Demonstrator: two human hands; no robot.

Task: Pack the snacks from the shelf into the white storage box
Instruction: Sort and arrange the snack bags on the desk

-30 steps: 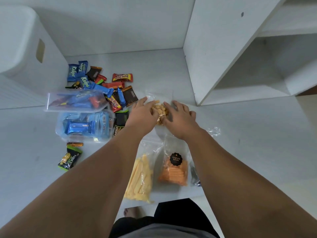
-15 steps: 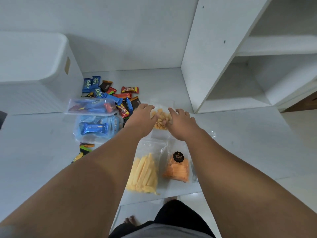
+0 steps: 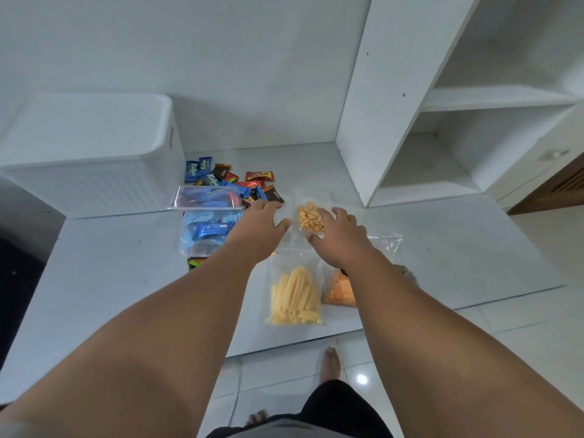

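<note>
Head view: the clear bag of small golden snack pieces [image 3: 311, 218] lies on the white tabletop [image 3: 104, 279], well right of the ribbed white storage box [image 3: 94, 159]. The left hand [image 3: 259, 229] is just beside the bag on the box side, its grip spread apart and holding nothing. The right hand [image 3: 343, 238] touches the side away from the box; I cannot tell whether that grip pinches the film. Take both edges and lift high: loose wrapped chocolate bars [image 3: 234, 180] and a clear plastic tub of blue wrappers [image 3: 207, 232] lie between bag and box.
</note>
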